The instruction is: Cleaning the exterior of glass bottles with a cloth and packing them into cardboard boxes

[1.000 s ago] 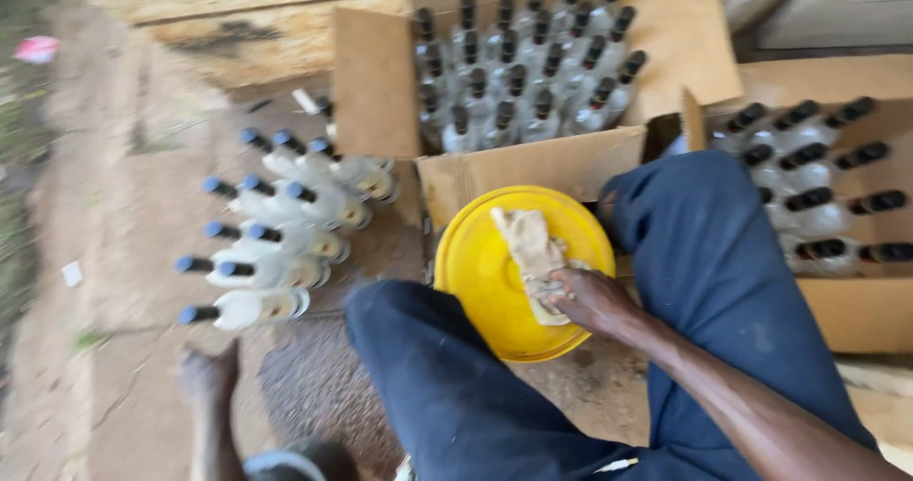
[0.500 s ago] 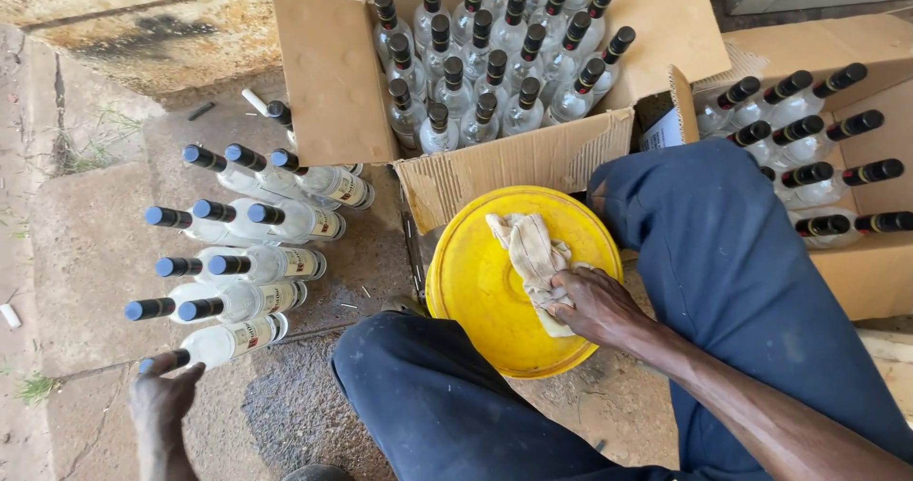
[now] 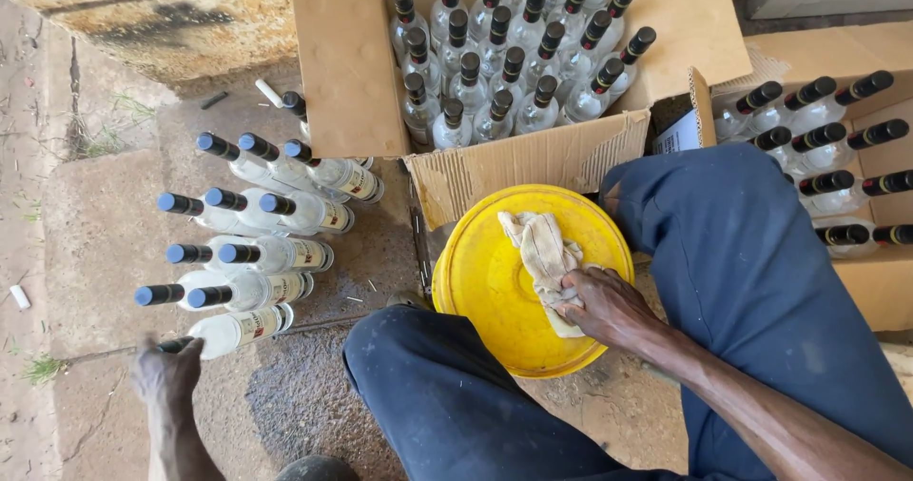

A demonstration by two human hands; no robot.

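My right hand [image 3: 609,307] rests on a yellow bucket lid [image 3: 485,291] between my knees and grips a crumpled pale cloth [image 3: 544,253] lying on it. My left hand [image 3: 167,376] reaches out at the lower left and closes over the dark-capped neck of the nearest clear bottle [image 3: 242,328]. That bottle is the closest of a group of clear, blue-capped bottles [image 3: 276,210] that stand on the concrete ground. The hand is slightly blurred.
An open cardboard box [image 3: 347,72] full of black-capped clear bottles [image 3: 514,53] stands just behind the lid. A second box with similar bottles [image 3: 827,157] sits at the right, beside my blue-trousered leg [image 3: 761,281]. Rough concrete [image 3: 95,224] lies to the left.
My left hand has come up from the bottom edge and reached the neck of the nearest bottle. My right hand has stayed on the cloth on the lid.
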